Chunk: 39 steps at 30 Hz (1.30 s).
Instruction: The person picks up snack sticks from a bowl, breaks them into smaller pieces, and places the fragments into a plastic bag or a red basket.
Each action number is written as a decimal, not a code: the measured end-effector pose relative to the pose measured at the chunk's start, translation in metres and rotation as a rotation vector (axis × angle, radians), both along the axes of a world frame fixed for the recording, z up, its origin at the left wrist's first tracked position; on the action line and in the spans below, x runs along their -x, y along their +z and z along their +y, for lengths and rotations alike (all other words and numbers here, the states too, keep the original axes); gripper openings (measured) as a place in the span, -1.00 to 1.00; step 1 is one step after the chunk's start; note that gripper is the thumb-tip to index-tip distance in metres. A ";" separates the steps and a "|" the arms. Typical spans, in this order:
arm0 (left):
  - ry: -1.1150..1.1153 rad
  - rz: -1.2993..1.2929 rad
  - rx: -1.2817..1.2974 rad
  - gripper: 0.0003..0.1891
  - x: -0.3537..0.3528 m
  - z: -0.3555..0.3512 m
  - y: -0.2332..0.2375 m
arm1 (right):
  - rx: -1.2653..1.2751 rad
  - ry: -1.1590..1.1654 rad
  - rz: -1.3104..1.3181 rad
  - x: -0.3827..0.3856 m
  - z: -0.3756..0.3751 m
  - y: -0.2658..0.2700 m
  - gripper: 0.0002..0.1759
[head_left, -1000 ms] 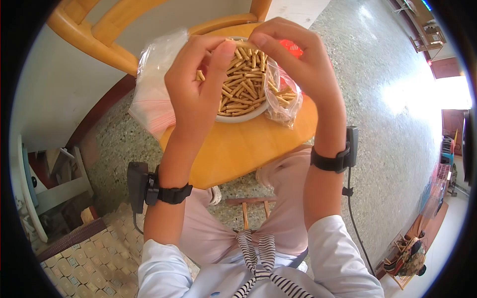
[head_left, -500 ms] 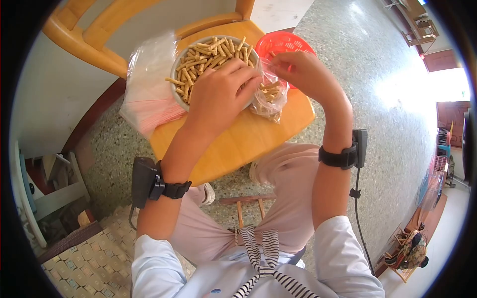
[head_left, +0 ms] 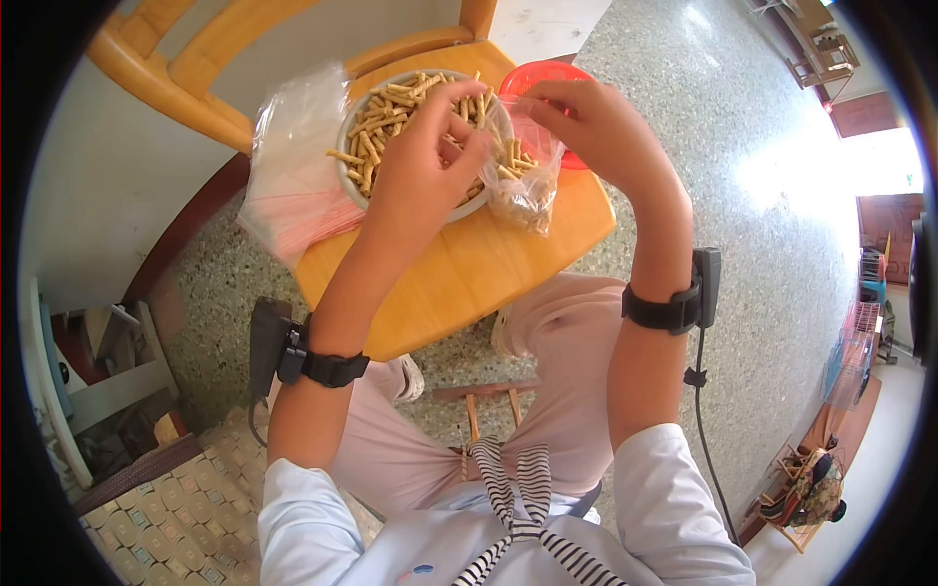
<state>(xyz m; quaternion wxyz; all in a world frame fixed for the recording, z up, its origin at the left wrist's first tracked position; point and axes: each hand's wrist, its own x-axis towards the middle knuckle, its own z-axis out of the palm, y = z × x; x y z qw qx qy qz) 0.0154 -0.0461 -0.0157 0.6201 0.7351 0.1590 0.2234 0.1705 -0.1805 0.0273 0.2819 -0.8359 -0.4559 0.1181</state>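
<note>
A clear plastic bag (head_left: pixel 523 200) with several short tan sticks inside rests at the right side of a round bowl (head_left: pixel 473 209) heaped with the same sticks (head_left: pixel 376 132). My right hand (head_left: pixel 596 127) is closed, pinching the bag's upper rim between thumb and fingers. Over the bowl's right half is my left hand (head_left: pixel 422 161), its thumb and forefinger apart and curved, with the tips close to the bag's mouth. Whether the left fingertips touch the film is hard to make out. Beneath that hand, part of the heap is hidden.
The bowl and bag stand on a wooden chair seat (head_left: pixel 440 293). A stack of flat clear bags (head_left: pixel 293 166) lies at the left of the bowl. Behind my right hand sits a red plastic basket (head_left: pixel 537 73). Speckled floor (head_left: pixel 723 186) surrounds the chair.
My left hand's thumb and forefinger have spread apart over the bowl. My right hand has shifted slightly left and up with the bag rim, and the bag's mouth now looks wider.
</note>
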 end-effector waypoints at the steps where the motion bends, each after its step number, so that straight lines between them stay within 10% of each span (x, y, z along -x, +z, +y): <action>1: -0.055 0.102 -0.149 -0.56 0.001 0.001 0.001 | -0.001 0.003 -0.001 -0.001 0.000 -0.001 -0.62; 10: -0.145 0.476 -0.525 -0.57 0.016 0.023 0.017 | 0.079 -0.256 0.023 -0.047 -0.014 -0.048 -0.39; 13: -0.370 0.508 -0.657 -0.60 0.025 0.025 0.004 | 0.044 -0.489 -0.580 -0.078 -0.021 -0.099 -0.16; 15: -0.433 0.446 -0.755 -0.61 0.032 0.026 -0.012 | 0.211 -0.753 -0.193 -0.094 -0.022 -0.114 -0.07; 19: -0.409 0.362 -0.876 -0.67 0.033 0.024 -0.016 | 0.370 -0.647 0.017 -0.106 -0.040 -0.127 -0.26; 21: -0.394 0.350 -0.903 -0.66 0.035 0.023 -0.013 | 0.257 -0.581 0.544 -0.097 -0.043 -0.120 -0.40; 31: -0.493 0.602 -0.889 -0.72 0.048 0.033 0.004 | 0.212 -0.437 0.194 -0.105 -0.032 -0.136 -0.48; 37: -0.465 0.612 -0.795 -0.70 0.050 0.037 0.016 | -0.079 -0.683 0.518 -0.105 -0.037 -0.126 -0.18; 39: -0.435 0.691 -0.679 -0.71 0.051 0.042 0.026 | -0.103 -0.719 0.038 -0.114 -0.038 -0.133 -0.24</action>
